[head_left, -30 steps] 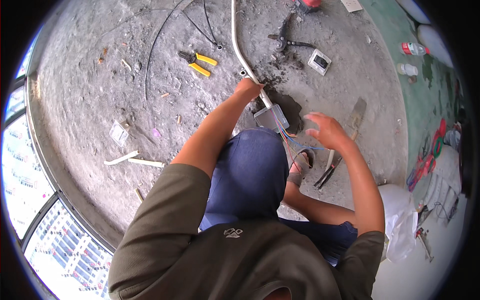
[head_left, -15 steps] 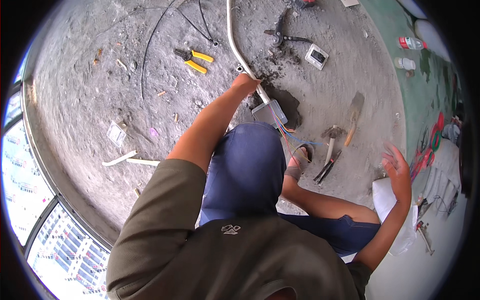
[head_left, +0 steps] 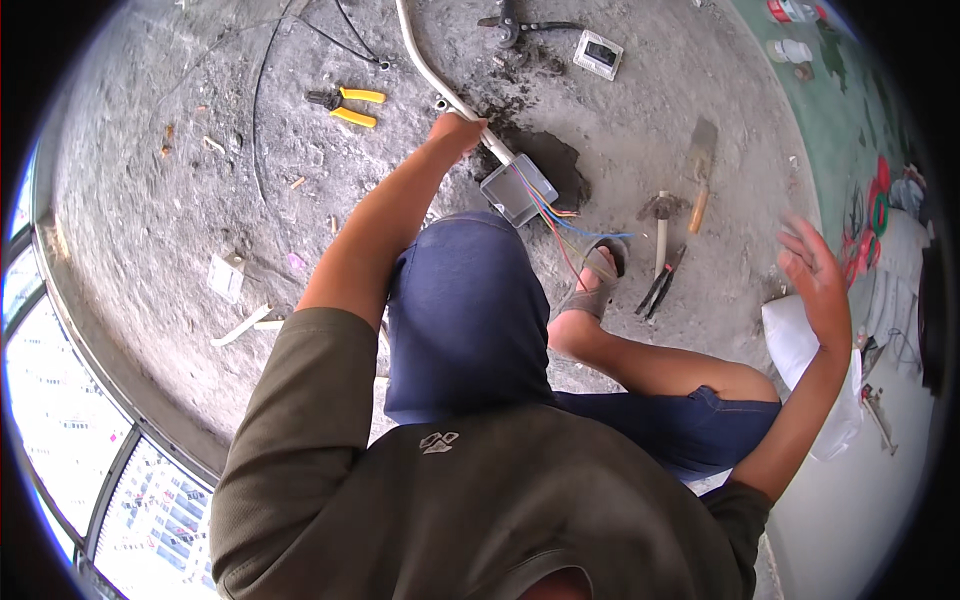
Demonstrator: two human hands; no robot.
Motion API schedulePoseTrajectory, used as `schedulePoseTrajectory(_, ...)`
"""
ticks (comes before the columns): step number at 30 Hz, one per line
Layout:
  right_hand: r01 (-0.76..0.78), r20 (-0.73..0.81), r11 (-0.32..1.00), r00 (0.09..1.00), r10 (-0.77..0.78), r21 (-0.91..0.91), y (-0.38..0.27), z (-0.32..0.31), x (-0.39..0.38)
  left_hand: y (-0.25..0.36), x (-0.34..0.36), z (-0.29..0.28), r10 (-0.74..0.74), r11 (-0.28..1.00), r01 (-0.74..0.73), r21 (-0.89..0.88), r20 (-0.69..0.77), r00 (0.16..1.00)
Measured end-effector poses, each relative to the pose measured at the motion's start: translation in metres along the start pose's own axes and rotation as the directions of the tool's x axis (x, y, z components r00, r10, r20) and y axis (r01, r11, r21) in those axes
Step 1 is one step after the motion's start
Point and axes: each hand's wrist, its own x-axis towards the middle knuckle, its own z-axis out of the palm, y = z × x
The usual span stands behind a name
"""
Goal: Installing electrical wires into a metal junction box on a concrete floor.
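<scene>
My left hand [head_left: 460, 132] is closed round a bent white conduit pipe [head_left: 427, 75], close to where it runs into a grey junction box [head_left: 512, 208]. Several thin coloured wires [head_left: 545, 208] come out of the box and trail toward my sandalled foot. The box sits beside a dark patch of loosened floor; my knee is just below it. My right hand [head_left: 815, 265] is raised in the air at the right, fingers spread and a little blurred, with nothing in it.
Yellow-handled wire strippers [head_left: 355, 106] lie left of the pipe, near a black cable [head_left: 258, 120]. Past the box are dark cutters [head_left: 510, 32] and a white-framed plate [head_left: 598, 54]. A hammer [head_left: 661, 240], trowel [head_left: 701, 165] and dark pliers [head_left: 660, 285] lie right of my foot, a white bag [head_left: 790, 330] farther right.
My view has shifted, so the floor things sit farther left and up. My right hand has moved slightly outward and up, still spread. The left hand keeps its hold on the pipe.
</scene>
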Motion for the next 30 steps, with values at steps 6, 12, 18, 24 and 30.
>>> schedulePoseTrajectory(6, 0.013, -0.009, 1.0, 1.0, -0.013, -0.005, -0.001, -0.001, 0.001, -0.005, 0.006, 0.001, -0.016, 0.999, 0.016, -0.038, -0.01, 1.0)
schedulePoseTrajectory(12, 0.018, -0.021, 1.0, 1.0, -0.018, 0.007, -0.003, -0.001, 0.0, -0.006, 0.008, 0.001, -0.012, 1.0, 0.012, -0.005, -0.002, 1.0)
schedulePoseTrajectory(18, 0.016, -0.018, 1.0, 1.0, -0.016, -0.015, -0.004, -0.003, 0.002, -0.009, 0.008, -0.001, -0.012, 0.996, 0.013, -0.088, 0.011, 1.0)
schedulePoseTrajectory(24, 0.0, -0.024, 1.0, 1.0, -0.001, -0.021, 0.003, -0.01, 0.004, 0.008, -0.008, -0.004, -0.04, 0.991, 0.045, -0.128, 0.046, 0.998)
schedulePoseTrajectory(30, 0.013, -0.034, 1.0, 0.999, -0.013, -0.002, -0.008, -0.006, 0.008, 0.002, -0.002, -0.003, -0.05, 0.984, 0.052, -0.168, 0.019, 0.999)
